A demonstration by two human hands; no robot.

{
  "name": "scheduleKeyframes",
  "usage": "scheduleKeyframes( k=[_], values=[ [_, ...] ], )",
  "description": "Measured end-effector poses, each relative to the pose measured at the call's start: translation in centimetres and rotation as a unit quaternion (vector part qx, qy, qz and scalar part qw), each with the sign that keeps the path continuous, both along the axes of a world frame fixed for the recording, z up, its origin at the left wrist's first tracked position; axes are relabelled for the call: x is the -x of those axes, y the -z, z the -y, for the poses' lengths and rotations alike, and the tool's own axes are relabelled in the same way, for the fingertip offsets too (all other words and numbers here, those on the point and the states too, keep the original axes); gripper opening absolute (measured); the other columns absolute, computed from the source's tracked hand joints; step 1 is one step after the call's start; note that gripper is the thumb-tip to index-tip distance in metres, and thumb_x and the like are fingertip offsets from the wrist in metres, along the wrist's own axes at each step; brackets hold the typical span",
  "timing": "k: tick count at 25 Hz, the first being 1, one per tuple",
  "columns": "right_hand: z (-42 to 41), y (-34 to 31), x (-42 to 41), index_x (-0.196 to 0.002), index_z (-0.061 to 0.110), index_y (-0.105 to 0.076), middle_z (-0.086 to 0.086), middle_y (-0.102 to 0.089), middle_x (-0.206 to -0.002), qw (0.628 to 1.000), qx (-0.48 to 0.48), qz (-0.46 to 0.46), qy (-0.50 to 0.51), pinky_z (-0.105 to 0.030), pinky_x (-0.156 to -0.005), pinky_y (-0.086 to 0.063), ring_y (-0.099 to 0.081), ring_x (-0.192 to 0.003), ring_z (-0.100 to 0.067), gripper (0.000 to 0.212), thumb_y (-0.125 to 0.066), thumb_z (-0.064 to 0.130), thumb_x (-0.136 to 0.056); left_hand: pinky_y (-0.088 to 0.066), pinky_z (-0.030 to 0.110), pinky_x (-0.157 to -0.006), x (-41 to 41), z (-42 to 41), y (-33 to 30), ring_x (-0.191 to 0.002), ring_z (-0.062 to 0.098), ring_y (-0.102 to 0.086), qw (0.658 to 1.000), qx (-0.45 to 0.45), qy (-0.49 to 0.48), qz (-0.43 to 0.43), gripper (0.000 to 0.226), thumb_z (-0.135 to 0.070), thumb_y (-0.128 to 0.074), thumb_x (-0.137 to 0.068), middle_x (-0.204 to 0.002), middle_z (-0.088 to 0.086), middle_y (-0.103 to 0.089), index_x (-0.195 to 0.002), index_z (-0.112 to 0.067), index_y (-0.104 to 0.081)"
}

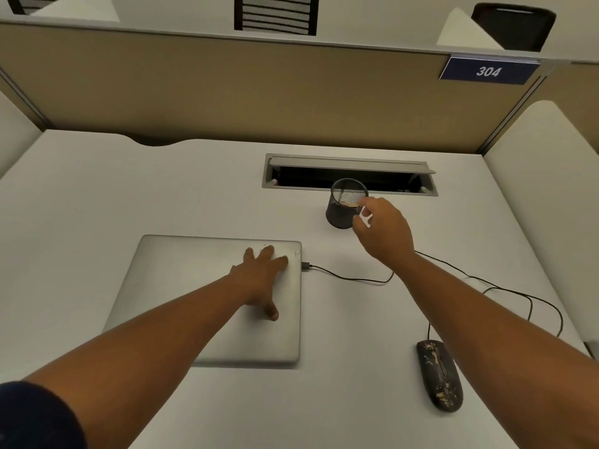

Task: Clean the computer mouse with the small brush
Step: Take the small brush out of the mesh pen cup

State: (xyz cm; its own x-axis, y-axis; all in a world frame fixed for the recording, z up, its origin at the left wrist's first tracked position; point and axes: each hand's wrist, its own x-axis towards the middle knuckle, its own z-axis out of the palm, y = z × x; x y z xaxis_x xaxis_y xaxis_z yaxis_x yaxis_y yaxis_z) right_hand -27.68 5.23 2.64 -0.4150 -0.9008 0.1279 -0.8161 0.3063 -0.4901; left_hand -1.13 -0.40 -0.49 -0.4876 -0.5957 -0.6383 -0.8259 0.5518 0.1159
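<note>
A black computer mouse (pixel 439 374) speckled with light dirt lies on the white desk at the front right, its cable looping back to the closed laptop. A black mesh pen cup (pixel 344 205) stands behind the laptop, with something pale inside that I cannot make out as a brush. My right hand (pixel 385 231) hovers at the cup's right rim, fingers curled and apart, holding nothing that I can see. My left hand (pixel 263 270) lies flat and spread on the lid of the silver laptop (pixel 181 296).
An open cable hatch (pixel 350 175) is sunk into the desk behind the cup. A tan partition (pixel 227 92) with a sign reading 304 closes the back. The mouse cable (pixel 525 299) loops across the desk's right side.
</note>
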Motion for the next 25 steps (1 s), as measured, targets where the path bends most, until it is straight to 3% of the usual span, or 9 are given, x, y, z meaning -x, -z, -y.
scheduleKeyframes(
  k=[4,7,10,13,22,25],
  values=[
    [1.9,0.2,0.9,-0.150,0.012,-0.051,-0.014,-0.067,-0.136,0.997,-0.065,0.024,0.019,-0.040,-0.099,-0.053,-0.065,-0.117,-0.032,0.054,-0.065,0.029,-0.102,-0.049,0.058,-0.110,0.3,0.0,-0.2,-0.150,0.040,-0.019,1.000,0.006,0.003,0.007,0.118,-0.046,-0.103,-0.063,-0.165,0.000,-0.021,-0.158,-0.031,-0.034],
    [2.6,0.6,1.4,-0.151,0.012,-0.051,-0.015,-0.071,-0.131,0.996,-0.078,0.029,0.011,-0.042,-0.096,-0.055,-0.069,-0.108,-0.033,0.055,-0.067,0.028,-0.101,-0.050,0.057,-0.109,0.3,0.1,-0.2,-0.149,0.040,-0.021,1.000,0.008,0.004,0.008,0.118,-0.046,-0.103,-0.061,-0.163,0.000,-0.022,-0.157,-0.031,-0.035],
    [3.3,1.3,1.3,-0.147,0.014,-0.057,-0.016,-0.075,-0.120,0.996,-0.082,0.034,-0.004,-0.034,-0.084,-0.052,-0.067,-0.094,-0.027,0.047,-0.065,0.027,-0.102,-0.050,0.057,-0.109,0.2,0.0,-0.1,-0.147,0.039,-0.021,1.000,0.013,0.000,0.000,0.119,-0.046,-0.103,-0.061,-0.162,-0.001,-0.022,-0.157,-0.031,-0.035],
    [3.9,1.8,1.4,-0.141,0.013,-0.063,-0.016,-0.074,-0.121,0.995,-0.092,0.029,-0.013,-0.031,-0.080,-0.049,-0.069,-0.098,-0.030,0.039,-0.061,0.026,-0.105,-0.050,0.057,-0.110,0.1,0.0,-0.1,-0.149,0.038,-0.019,1.000,0.015,-0.002,-0.004,0.121,-0.047,-0.103,-0.061,-0.164,-0.001,-0.020,-0.159,-0.032,-0.033],
    [3.5,2.2,1.8,-0.137,0.007,-0.066,-0.019,-0.074,-0.124,0.999,-0.004,0.049,0.000,-0.032,-0.089,-0.052,-0.070,-0.105,-0.034,0.035,-0.053,0.024,-0.109,-0.051,0.055,-0.108,0.1,-0.1,0.1,-0.151,0.037,-0.017,1.000,0.021,-0.008,-0.012,0.124,-0.049,-0.103,-0.061,-0.166,-0.004,-0.018,-0.161,-0.034,-0.031],
    [2.5,0.9,1.8,-0.133,0.007,-0.068,-0.017,-0.076,-0.118,0.994,0.058,0.085,0.031,-0.020,-0.083,-0.050,-0.070,-0.102,-0.032,0.033,-0.052,0.023,-0.109,-0.055,0.051,-0.102,0.1,0.0,0.3,-0.147,0.035,-0.021,1.000,0.024,-0.007,-0.014,0.123,-0.050,-0.103,-0.058,-0.162,-0.005,-0.021,-0.158,-0.035,-0.033]
  ],
)
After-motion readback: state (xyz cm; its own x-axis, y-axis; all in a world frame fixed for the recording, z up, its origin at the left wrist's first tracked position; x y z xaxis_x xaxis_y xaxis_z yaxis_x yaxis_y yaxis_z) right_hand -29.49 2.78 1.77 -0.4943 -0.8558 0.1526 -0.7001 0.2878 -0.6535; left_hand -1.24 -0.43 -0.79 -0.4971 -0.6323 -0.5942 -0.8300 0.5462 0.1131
